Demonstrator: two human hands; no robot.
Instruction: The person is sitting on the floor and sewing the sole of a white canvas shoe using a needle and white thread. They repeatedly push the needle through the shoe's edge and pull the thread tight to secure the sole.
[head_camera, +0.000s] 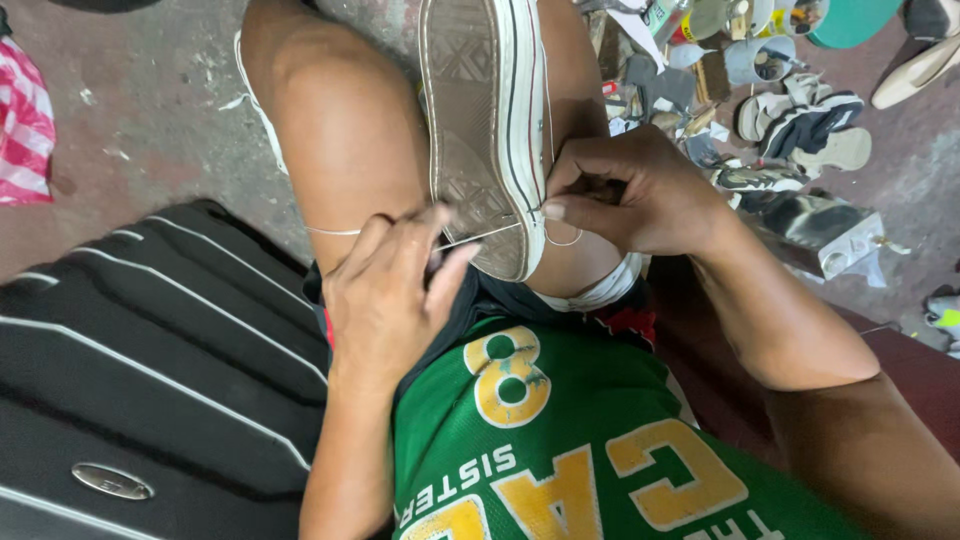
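Down low, our left hand (395, 290) pinches a thin white thread (480, 237) and pulls it tight across the shoe (487, 120). Our right hand (625, 195) is closed on the shoe's white edge, where the thread goes in. The shoe sits sole up between our knees. Beside us lies a black suitcase (150, 350). Farther off, old shoes (800, 130) are piled on the floor (150, 120).

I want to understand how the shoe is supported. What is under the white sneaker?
The white sneaker lies sole-up between the person's bare thighs. Its heel end rests near the dark shorts. The upper is turned down and hidden, so what it touches cannot be seen.
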